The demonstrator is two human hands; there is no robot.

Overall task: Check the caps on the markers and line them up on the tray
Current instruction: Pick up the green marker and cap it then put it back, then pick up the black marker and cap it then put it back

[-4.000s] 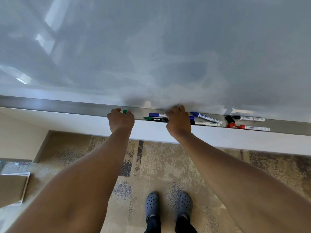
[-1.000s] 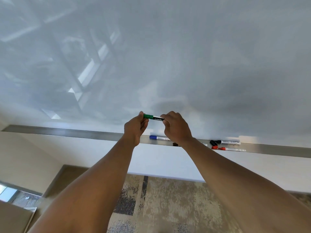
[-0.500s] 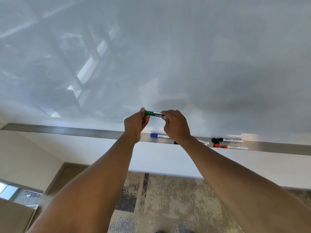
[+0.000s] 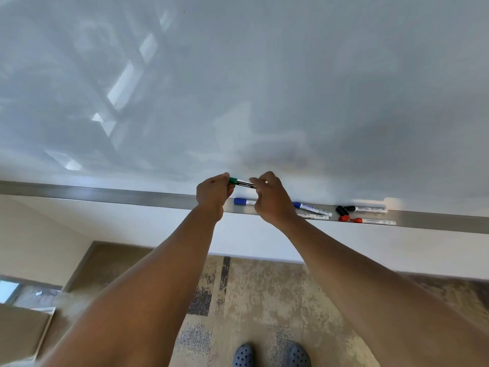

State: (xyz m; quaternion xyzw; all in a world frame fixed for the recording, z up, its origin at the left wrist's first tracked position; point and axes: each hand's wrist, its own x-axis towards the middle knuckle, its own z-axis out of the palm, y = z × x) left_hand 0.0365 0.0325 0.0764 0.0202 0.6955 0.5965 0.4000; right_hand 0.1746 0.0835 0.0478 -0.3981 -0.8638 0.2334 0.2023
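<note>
A green-capped black marker (image 4: pixel 242 182) is held level in front of the whiteboard, just above the metal tray (image 4: pixel 105 194). My left hand (image 4: pixel 214 193) pinches its green cap end; my right hand (image 4: pixel 270 197) grips the other end. On the tray lie a blue marker (image 4: pixel 244 201), another blue marker (image 4: pixel 312 208) with a white-bodied marker (image 4: pixel 313 216) below it, partly hidden by my right wrist. Further right are a black marker (image 4: pixel 366 208) and a red marker (image 4: pixel 373 221), each with a loose cap, black (image 4: pixel 341 210) and red (image 4: pixel 343 218), beside its tip.
The whiteboard (image 4: pixel 238 88) fills the upper view above the tray. Below are a white wall band, patterned carpet (image 4: pixel 251 300) and my dark clogs (image 4: pixel 270 354). A brown surface (image 4: pixel 18 329) sits at the lower left.
Four seconds ago both hands rested on the tray among the markers; now they hold the green marker lifted above it. Over the last second the hands and marker look steady, while the view has tilted down.
</note>
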